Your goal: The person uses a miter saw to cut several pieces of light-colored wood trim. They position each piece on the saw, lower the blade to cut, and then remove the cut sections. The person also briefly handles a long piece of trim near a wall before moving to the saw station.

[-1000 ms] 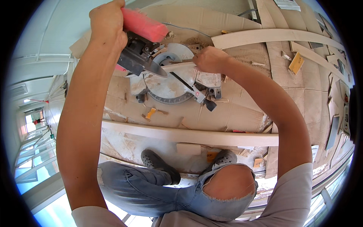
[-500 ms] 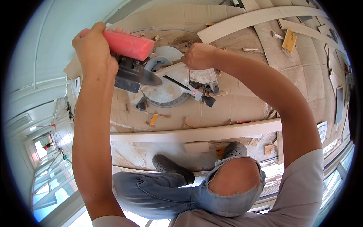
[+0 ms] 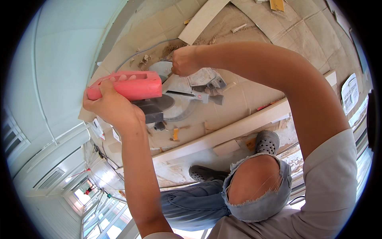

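Left hand (image 3: pixel 116 104) grasps the red handle (image 3: pixel 144 87) of the miter saw (image 3: pixel 164 102), centre-left of frame; right hand (image 3: pixel 186 61), upper centre, is curled, its hold hidden. Saw seems heavy, rigid, best held by that handle.

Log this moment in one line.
Left hand: gripping red saw handle | Right hand: curled at saw table, grip hidden | Pale board: between saw table and shoes

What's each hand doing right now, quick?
Left hand: closed around the red saw handle.
Right hand: closed; can't tell what, if anything, it holds.
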The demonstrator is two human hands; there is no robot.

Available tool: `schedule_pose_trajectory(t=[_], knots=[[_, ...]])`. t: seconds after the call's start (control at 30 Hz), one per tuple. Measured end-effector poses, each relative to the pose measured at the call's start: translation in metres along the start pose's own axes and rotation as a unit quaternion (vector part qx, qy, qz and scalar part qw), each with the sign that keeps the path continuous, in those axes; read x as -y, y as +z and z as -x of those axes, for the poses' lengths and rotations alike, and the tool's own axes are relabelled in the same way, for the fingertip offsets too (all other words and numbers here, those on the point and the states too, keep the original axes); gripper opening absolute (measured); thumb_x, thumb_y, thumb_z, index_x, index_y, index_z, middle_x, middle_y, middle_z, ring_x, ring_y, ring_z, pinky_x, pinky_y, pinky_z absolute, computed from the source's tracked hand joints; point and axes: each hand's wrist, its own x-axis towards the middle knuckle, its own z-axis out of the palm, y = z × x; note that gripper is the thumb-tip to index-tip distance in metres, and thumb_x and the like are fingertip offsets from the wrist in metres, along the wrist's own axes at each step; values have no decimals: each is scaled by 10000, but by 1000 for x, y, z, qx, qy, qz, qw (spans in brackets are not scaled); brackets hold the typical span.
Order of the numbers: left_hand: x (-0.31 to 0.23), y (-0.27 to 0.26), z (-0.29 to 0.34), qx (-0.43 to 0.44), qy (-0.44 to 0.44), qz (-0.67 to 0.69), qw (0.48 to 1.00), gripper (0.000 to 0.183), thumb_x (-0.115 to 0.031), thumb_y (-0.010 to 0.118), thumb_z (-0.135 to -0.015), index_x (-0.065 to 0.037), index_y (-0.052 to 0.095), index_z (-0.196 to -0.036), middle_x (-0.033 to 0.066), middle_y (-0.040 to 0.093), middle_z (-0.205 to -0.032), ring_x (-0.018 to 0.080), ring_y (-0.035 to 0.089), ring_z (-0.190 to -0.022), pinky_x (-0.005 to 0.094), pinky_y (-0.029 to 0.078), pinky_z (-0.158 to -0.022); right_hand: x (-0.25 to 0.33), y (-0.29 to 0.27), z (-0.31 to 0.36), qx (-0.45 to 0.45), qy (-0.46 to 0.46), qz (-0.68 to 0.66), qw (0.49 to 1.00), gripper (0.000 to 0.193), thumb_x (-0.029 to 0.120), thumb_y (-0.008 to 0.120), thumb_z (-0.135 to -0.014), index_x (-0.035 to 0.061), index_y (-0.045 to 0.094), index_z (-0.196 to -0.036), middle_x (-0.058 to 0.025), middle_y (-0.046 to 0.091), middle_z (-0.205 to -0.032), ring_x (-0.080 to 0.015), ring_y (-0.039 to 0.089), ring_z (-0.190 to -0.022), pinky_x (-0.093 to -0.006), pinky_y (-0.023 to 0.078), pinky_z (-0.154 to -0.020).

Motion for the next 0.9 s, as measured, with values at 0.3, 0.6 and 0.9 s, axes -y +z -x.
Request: schedule_pose_trajectory(t=[0.3, 0.6, 0.9], knots=[[28, 25, 55, -7, 36, -21, 999, 527, 1, 493, -965, 0, 237, -1426, 244, 506, -1219, 289, 677, -820, 400, 628, -692, -1, -1, -8, 94, 31, -34, 995, 250, 272, 563, -907, 89, 733, -892, -97, 764, -881, -292, 735, -870, -420, 577, -763], [56, 42, 89, 0, 102, -24, 994, 547, -6, 499, -969, -8, 231, -1446, 240, 438, -1296, 270, 663, -805, 382, 598, -769, -4, -14, -4, 112, 49, -83, 989, 226, 267, 594, -875, 84, 723, -903, -123, 750, -850, -321, 721, -844, -432, 566, -738], [-5, -27, -46, 51, -77, 56, 994, 493, -24, 561, -947, 65, 316, -1366, 244, 578, -1101, 330, 701, -839, 459, 593, -758, -4, -5, 6, 70, 41, -57, 995, 283, 320, 665, -853, 40, 702, -848, -144, 716, -744, -338, 715, -744, -449, 566, -689]])
